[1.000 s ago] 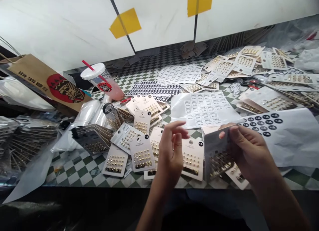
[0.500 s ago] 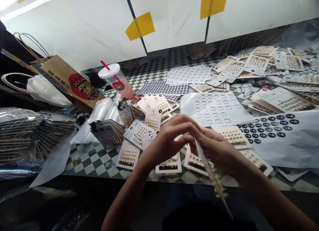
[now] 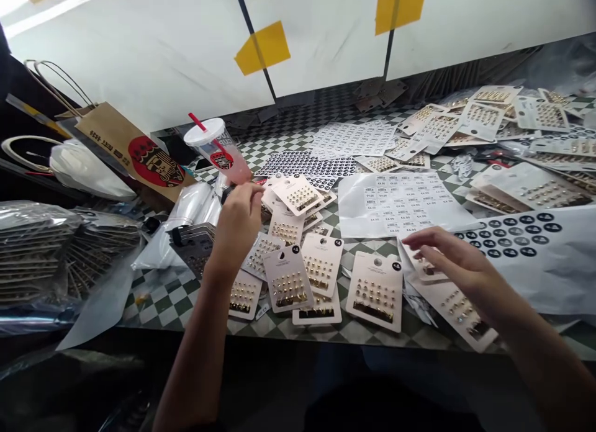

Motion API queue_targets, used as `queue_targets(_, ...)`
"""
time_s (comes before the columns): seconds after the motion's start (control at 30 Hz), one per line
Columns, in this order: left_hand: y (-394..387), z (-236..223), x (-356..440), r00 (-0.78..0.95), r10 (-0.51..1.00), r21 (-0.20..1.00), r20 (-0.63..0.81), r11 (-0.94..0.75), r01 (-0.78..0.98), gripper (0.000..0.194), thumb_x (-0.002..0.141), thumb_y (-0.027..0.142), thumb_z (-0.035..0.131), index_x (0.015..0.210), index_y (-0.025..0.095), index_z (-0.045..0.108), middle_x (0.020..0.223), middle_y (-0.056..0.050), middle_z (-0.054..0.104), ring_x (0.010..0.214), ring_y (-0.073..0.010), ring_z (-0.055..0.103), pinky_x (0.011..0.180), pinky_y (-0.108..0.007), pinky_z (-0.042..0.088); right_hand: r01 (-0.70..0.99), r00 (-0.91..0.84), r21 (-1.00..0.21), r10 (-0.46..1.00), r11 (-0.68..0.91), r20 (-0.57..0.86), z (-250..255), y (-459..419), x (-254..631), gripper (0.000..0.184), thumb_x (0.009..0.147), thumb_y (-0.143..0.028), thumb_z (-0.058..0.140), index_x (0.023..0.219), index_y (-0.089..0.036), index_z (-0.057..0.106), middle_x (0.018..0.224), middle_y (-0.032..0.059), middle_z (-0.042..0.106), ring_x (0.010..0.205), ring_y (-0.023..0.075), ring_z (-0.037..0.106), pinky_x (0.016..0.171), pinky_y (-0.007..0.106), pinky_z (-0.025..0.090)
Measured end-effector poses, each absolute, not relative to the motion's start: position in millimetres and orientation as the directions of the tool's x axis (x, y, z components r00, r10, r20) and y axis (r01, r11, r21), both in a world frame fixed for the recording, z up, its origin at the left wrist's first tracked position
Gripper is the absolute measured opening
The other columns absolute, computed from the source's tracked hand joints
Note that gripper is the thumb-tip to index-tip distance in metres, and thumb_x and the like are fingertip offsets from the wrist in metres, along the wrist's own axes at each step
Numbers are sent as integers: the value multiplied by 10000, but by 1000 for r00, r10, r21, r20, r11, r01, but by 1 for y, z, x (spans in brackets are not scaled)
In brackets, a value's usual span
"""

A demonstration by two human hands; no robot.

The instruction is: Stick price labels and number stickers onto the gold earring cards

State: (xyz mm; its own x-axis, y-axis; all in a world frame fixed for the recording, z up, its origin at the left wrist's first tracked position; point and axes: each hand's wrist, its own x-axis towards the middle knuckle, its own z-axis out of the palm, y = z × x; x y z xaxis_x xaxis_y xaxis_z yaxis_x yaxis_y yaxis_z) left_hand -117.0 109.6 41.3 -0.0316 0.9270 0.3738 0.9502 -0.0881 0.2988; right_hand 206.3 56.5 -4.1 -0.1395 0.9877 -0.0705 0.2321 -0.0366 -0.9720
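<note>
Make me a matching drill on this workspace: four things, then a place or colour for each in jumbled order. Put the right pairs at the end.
Column one
1. Left hand
2. Right hand
3. Straw
4. Paper bag

Column two
A. Over cards of gold-coloured studs, at the near edge of the sheet of round black stickers
B. Brown, with a red print
C. Just below the cup in the picture
D. Red, poking up from a white lid

Right pairs: 1-C, 2-A, 3-D, 4-B
</note>
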Motion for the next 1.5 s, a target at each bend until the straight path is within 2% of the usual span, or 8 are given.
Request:
queue_targets(0.27, 50, -6, -127, -295, 928, 22, 228, 298, 954, 337, 926, 245, 295, 1122, 80, 514, 1057, -202, 610, 1012, -336, 553, 830, -435, 456, 326, 145, -943, 989, -66, -19, -15, 40, 248, 192, 778, -474, 588, 862, -315, 654, 939, 57, 615, 993, 301, 568, 862, 426, 459)
queue_targets(0.53, 73, -4, -138, -391, 917, 359, 71, 343, 868, 332, 806, 319, 554, 1085, 153, 481, 1039, -119, 552, 987, -268, 565, 863, -390, 460, 303, 145, -951, 989, -69, -25, -20, 31, 255, 176, 779, -456, 598, 853, -312, 668, 926, 63, 623, 962, 298, 572, 829, 416, 473)
queue_targets(0.73, 77, 0, -142, -346, 938, 364, -16, 328, 872, 365, 807, 361, 534, 1116, 170, 498, 1127, -133, 513, 1038, -287, 549, 894, -414, 439, 229, 141, -973, 990, -17, 16, -15, 26, 234, 116, 790, -408, 611, 828, -311, 662, 906, 45, 589, 959, 272, 565, 908, 408, 432)
queue_targets(0.93, 89, 5, -143, -303, 953, 505, 25, 250, 826, 241, 785, 301, 577, 991, 177, 564, 996, -94, 601, 979, -255, 562, 858, -366, 464, 272, -101, -949, 985, 162, 140, -15, 26, 205, 117, 854, -364, 538, 877, -301, 633, 907, 60, 559, 930, 263, 528, 806, 402, 434)
queue_targets(1.07, 77, 9, -129, -149, 957, 395, 250, 40, 918, 317, 862, 242, 475, 1166, 161, 509, 1166, -124, 522, 1152, -255, 467, 1011, -414, 364, 292, -146, -937, 977, 193, 156, -17, 27, 198, 125, 868, -333, 522, 890, -269, 627, 921, 66, 560, 929, 254, 528, 813, 412, 418)
queue_targets(1.23, 54, 8, -119, 247, 967, 477, -53, -193, 858, 306, 918, 237, 376, 1197, 224, 504, 1178, -91, 555, 1156, -233, 471, 1014, -426, 355, 302, -57, -943, 990, 140, 128, -18, 29, 208, 139, 871, -356, 517, 872, -266, 623, 912, 57, 549, 929, 246, 513, 797, 392, 429)
queue_targets(1.4, 47, 27, -120, 328, 942, 643, 78, -299, 705, 180, 896, 177, 436, 886, 193, 615, 859, -52, 580, 853, -188, 557, 799, -332, 465, 249, -56, -957, 989, 145, 135, -18, 29, 215, 115, 871, -358, 525, 877, -307, 627, 904, 66, 554, 898, 258, 512, 779, 405, 440)
queue_targets(1.5, 39, 47, -106, 483, 845, 749, 230, -470, 466, 213, 897, 180, 480, 735, 191, 618, 853, -47, 556, 903, -177, 567, 855, -309, 474, 152, -97, -981, 990, 118, 104, -13, 27, 204, 129, 888, -320, 508, 898, -298, 634, 896, 47, 588, 894, 227, 555, 784, 371, 474)
